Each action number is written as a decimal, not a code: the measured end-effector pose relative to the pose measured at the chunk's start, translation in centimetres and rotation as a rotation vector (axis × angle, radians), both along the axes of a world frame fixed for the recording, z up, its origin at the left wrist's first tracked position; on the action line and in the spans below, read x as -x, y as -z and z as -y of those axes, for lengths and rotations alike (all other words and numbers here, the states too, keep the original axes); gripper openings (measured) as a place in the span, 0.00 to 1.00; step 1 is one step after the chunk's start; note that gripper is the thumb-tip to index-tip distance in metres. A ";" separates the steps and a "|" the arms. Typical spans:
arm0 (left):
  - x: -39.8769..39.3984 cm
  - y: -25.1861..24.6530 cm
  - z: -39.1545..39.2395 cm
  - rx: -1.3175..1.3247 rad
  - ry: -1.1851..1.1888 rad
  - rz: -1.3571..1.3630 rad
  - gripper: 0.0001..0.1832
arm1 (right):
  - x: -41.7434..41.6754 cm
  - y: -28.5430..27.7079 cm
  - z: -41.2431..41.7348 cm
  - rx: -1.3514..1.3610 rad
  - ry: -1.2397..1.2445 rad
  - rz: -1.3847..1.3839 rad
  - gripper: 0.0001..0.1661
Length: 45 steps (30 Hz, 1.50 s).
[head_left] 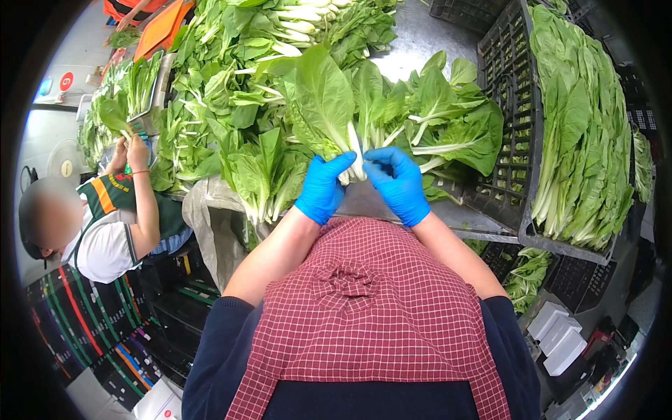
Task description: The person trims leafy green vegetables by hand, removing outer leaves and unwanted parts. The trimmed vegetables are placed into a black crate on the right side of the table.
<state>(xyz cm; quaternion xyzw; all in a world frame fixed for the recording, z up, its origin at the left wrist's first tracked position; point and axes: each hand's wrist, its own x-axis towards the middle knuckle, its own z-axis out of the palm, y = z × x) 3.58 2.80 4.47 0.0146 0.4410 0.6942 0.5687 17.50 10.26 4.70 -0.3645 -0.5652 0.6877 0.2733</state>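
Observation:
Both of my hands wear blue gloves and meet at the white stalk base of a leafy green vegetable (326, 105). My left hand (321, 189) is shut on that base, its thumb pressed along the stalk, leaves pointing away from me. At the right side of the same stalks, my right hand (397, 181) has curled fingers with the tips touching or nearly touching; whether they pinch a stalk cannot be made out. Loose leafy greens (446, 131) lie just beyond the right hand. A small bunch of greens (262, 173) rests left of my left hand.
Heaped greens (226, 84) cover the metal table (415, 37) ahead and left. At right stands a black plastic crate (504, 121), beside another crate packed with greens (583, 142). A co-worker (113, 231) handles greens at left. Stacked dark crates (89, 315) stand behind that person.

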 end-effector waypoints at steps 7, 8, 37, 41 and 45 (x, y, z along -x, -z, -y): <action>0.7 0.5 0.1 -0.030 0.013 -0.004 0.20 | 0.5 1.0 -1.0 0.203 -0.112 0.068 0.15; 0.8 0.4 0.0 -0.029 0.018 -0.003 0.19 | 0.5 1.1 -1.0 0.258 -0.082 0.042 0.14; 2.1 1.3 0.1 0.050 -0.080 -0.091 0.20 | 1.4 9.5 -5.8 -0.535 -0.090 0.804 0.15; 2.0 2.1 -0.5 0.073 -0.094 -0.098 0.19 | 0.9 8.7 -6.5 -0.168 -0.075 0.581 0.11; 1.3 3.0 -1.3 0.106 -0.122 -0.124 0.17 | -0.3 5.4 -6.1 0.314 -0.039 0.172 0.07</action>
